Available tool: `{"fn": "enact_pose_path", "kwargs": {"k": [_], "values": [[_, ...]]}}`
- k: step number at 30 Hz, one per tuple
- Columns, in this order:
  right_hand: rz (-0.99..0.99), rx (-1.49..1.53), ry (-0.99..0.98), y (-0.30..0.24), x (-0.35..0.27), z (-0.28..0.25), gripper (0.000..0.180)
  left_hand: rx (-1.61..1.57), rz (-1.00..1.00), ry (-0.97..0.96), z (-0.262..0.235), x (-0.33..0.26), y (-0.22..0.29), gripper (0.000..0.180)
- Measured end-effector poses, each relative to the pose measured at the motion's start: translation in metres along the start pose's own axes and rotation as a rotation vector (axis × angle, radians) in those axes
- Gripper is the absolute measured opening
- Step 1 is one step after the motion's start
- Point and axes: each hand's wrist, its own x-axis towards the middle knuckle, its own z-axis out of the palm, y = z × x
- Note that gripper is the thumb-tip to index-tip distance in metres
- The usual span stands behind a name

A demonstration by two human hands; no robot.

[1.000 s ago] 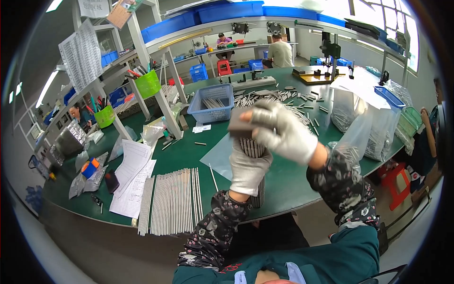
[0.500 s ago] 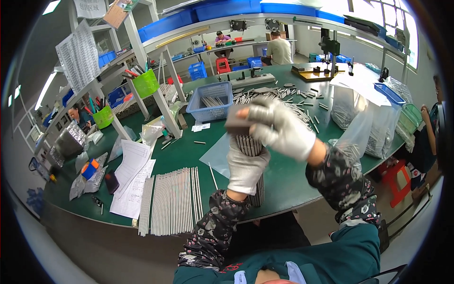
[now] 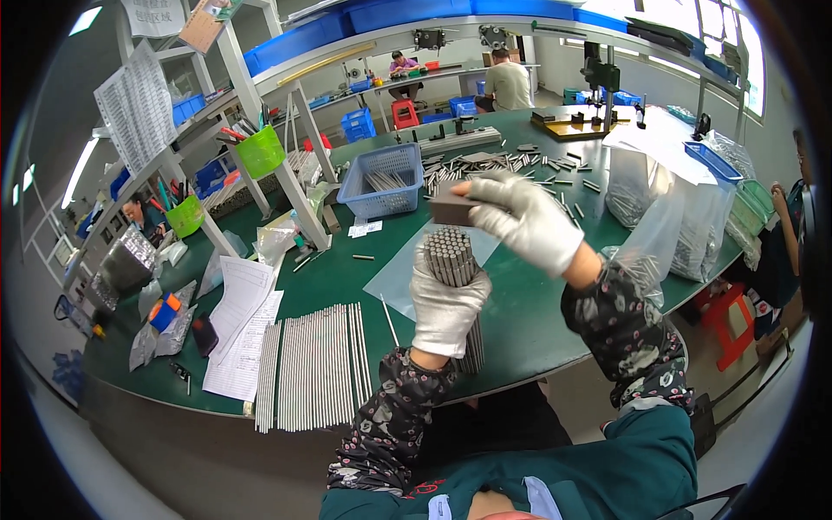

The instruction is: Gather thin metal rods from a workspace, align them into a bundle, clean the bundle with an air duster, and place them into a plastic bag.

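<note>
Left hand (image 3: pixel 448 316): from where I stand, the gloved fingers are curled snugly round a rod bundle (image 3: pixel 451 257), just below its top ends.
Rod bundle: upright near the front edge of the worktop (image 3: pixel 529 321); whether its foot sits flat I cannot tell.
Right hand (image 3: pixel 530 221): gloved too, fingers closed only to the width of a brown block (image 3: pixel 454 211), which they pinch firmly.
Brown block: beyond the rod ends and, it seems, just clear of them.
Good grip: I'd keep the left fingers below the rod tops, snug enough to hold the rods parallel, loose enough to let a high one slide.
Good contact: I'd keep the block's broad face level and press squarely, since a tilted edge could skew the rods or catch a glove.
Hands: two.
Blocks held: one.
Bundles: one; its rod ends are too small to count surely.
Rod row (image 3: pixel 316 368): one, lying left of the bundle, too tightly packed to count.
Lone long rod (image 3: pixel 389 322): one, between row and left hand.
Blue basket (image 3: pixel 379 204): one, with rods inside.
Green pen cups (image 3: pixel 261 153): two.
Tape roll (image 3: pixel 163 312): one.
Short pieces (image 3: pixel 485 165): dozens, strewn beyond the block.
</note>
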Motion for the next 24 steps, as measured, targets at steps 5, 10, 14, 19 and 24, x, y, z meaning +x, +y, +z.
{"fn": "enact_pose_path", "kwargs": {"k": [5, 10, 14, 19, 24], "values": [[0.367, -0.788, 0.178, 0.095, -0.064, 0.004, 0.02, -0.157, -0.008, 0.051, 0.015, 0.001, -0.008, 0.052], [0.692, -0.92, -0.241, 0.096, -0.104, 0.013, 0.043, -0.11, -0.024, 0.002, 0.007, -0.002, -0.007, 0.054], [0.314, 0.28, 0.048, 0.07, -0.07, 0.009, 0.093, 0.024, 0.093, 0.043, 0.013, 0.0, -0.009, 0.053], [0.2, 0.755, -0.016, 0.009, -0.034, 0.044, 0.066, 0.073, 0.032, -0.067, 0.016, -0.02, -0.025, 0.058], [0.312, 0.961, 0.218, 0.024, -0.037, 0.055, 0.021, 0.281, -0.271, -0.158, 0.015, -0.081, -0.072, 0.06]]}}
